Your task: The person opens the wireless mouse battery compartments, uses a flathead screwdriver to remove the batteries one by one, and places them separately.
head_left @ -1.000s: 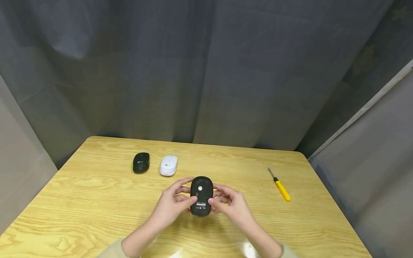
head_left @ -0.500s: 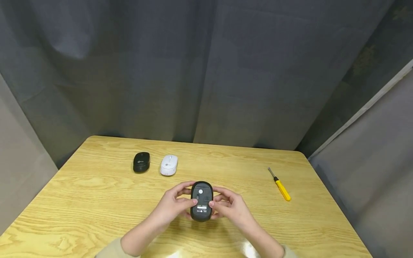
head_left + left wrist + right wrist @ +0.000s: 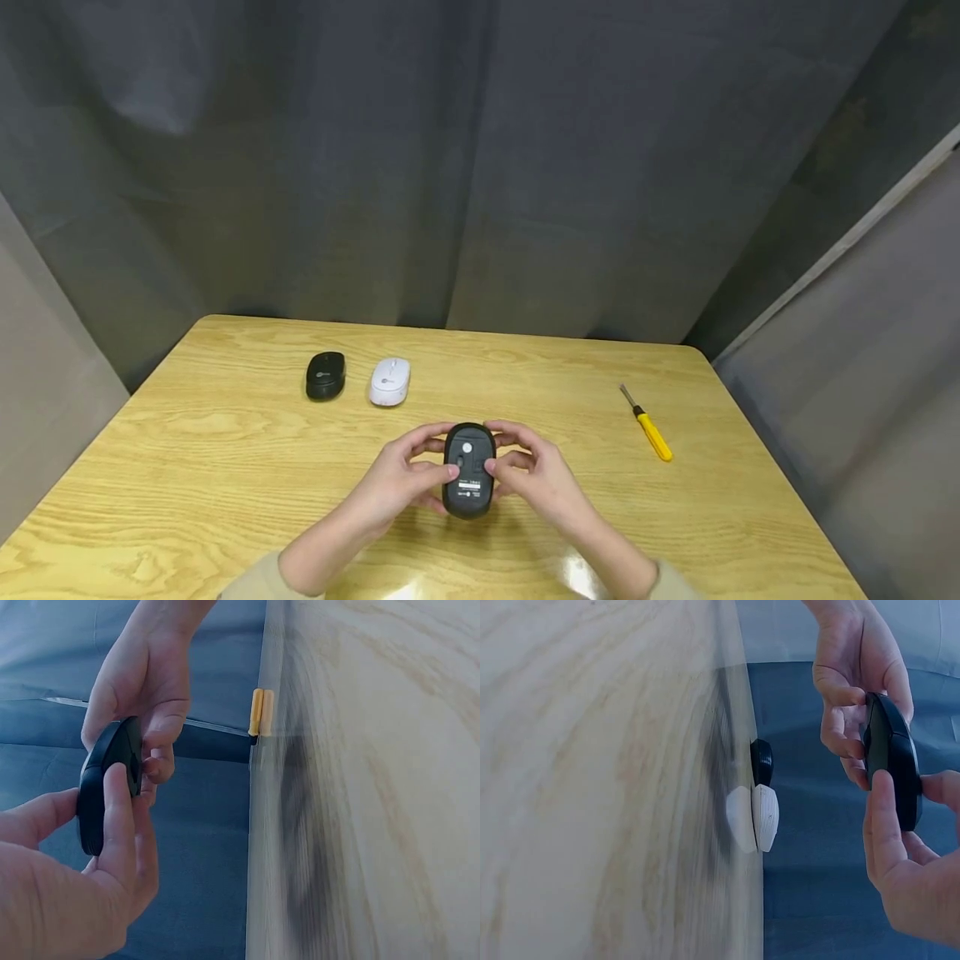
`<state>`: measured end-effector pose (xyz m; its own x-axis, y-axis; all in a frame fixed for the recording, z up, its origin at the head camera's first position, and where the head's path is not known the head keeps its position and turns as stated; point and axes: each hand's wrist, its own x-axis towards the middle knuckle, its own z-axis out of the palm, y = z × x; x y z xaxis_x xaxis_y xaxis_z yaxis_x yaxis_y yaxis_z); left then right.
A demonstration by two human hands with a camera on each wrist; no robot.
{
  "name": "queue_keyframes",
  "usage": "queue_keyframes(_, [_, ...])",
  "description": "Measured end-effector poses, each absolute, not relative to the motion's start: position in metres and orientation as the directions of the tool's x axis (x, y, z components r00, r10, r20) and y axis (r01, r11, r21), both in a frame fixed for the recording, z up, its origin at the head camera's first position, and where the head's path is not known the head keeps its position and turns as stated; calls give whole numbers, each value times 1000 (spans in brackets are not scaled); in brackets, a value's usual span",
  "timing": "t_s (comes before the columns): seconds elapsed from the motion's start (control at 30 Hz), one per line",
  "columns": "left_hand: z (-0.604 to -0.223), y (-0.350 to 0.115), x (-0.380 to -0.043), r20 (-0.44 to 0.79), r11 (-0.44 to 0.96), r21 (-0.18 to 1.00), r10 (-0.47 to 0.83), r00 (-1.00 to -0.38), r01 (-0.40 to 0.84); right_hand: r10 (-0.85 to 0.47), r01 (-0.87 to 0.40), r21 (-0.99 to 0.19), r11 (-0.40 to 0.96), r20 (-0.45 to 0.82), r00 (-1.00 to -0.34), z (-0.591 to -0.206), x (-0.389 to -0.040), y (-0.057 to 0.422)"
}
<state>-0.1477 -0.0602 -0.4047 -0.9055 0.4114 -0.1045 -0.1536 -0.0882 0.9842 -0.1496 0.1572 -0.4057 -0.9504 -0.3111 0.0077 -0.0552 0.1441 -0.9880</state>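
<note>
A black computer mouse (image 3: 469,487) is held up off the table with its underside, labels and a round white spot facing the head camera. My left hand (image 3: 393,479) grips its left edge, thumb on the underside and fingers around the rim. From the opposite side my right hand (image 3: 542,479) pinches the right edge in the same way, its thumb lying on the underside. Both wrist views show the mouse (image 3: 94,799) edge-on between the two hands, raised above the tabletop.
Behind the hands, to the left, a second black mouse (image 3: 326,376) and a white mouse (image 3: 390,382) lie on the wooden table (image 3: 225,467). A yellow-handled screwdriver (image 3: 655,437) lies at the right. Grey curtains (image 3: 337,167) hang behind the table.
The held mouse has come slightly lower and nearer, its underside tilted more toward the head camera. The right thumb has shifted a little up along the underside.
</note>
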Motion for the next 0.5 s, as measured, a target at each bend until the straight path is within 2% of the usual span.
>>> queue_keyframes(0.5, [-402, -60, -150, -118, -69, 984, 451, -885, -166, -359, -159, -961, 226, 69, -931, -402, -154, 156])
